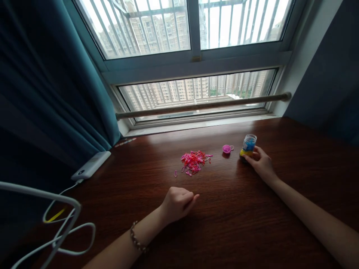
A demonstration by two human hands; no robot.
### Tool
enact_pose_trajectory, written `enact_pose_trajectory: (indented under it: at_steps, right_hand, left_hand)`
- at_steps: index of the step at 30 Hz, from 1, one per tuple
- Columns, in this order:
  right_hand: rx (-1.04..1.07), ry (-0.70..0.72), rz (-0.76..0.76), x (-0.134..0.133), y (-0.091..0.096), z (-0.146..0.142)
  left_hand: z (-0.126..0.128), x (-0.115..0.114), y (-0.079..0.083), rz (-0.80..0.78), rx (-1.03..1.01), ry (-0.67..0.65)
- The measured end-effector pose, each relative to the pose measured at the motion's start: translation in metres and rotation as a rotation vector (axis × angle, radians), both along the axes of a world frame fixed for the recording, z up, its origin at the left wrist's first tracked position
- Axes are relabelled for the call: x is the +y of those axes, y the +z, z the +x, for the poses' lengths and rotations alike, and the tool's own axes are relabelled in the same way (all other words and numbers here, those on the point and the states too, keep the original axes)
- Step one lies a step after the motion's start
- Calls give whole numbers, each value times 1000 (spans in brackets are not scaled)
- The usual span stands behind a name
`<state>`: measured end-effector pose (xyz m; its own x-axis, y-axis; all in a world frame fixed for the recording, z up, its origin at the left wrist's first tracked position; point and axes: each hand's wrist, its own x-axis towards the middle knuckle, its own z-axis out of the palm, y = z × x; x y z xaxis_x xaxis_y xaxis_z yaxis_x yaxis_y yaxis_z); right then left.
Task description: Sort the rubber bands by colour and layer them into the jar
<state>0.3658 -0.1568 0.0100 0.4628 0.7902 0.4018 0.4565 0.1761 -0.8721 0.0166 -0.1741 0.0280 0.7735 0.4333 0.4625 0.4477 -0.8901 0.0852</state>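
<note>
A: Where's the jar (pixel 249 145)?
B: Far right part of the desk (pixel 238 224), upright, mouth open. The right hand (pixel 262 164) grips its lower half from the near side.
A: Lid?
B: The pink lid (pixel 226 149) lies just left of the jar, not touching it.
A: How would the jar handle?
B: My read: small, light, rigid. The wall is smooth, so a bit slippery. Glass or plastic, can't tell. Contents are unclear behind the blue and yellow. Probably tips easily. Best hold is low around the body, as the hand has it, which leaves the rim free.
A: Bands?
B: The pink and red bands (pixel 194 161) sit in a pile mid-desk, left of the lid, apart from both hands. A stray loop (pixel 175 173) lies just off the near-left edge. Likely soft, stretchy, almost weightless, and prone to tangle. Pinch a few at the pile's edge rather than scoop.
A: Left hand?
B: The left hand (pixel 179 203) rests on the desk on the near side of the pile, curled into a loose fist. Nothing visible in it. There's a bead bracelet (pixel 137 239) on that wrist.
A: Anything else?
B: A white power bank (pixel 91 165) at the desk's left edge by the curtain (pixel 50 93), with white cables (pixel 75 204) in front of it. Behind is the window (pixel 196 89), with a rod (pixel 202 105) across it.
</note>
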Motion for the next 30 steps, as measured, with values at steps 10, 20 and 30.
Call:
enact_pose_trajectory:
  at_steps: [10, 20, 30]
  right_hand:
    - [-245, -288, 251, -7, 3, -2]
    - [-804, 716, 224, -40, 31, -128]
    - [-869, 761, 69, -17, 10, -159]
  left_hand:
    - [0, 3, 0, -25, 43, 181]
    - [-20, 48, 3, -260, 31, 840]
    - [-17, 43, 1, -387, -215, 473]
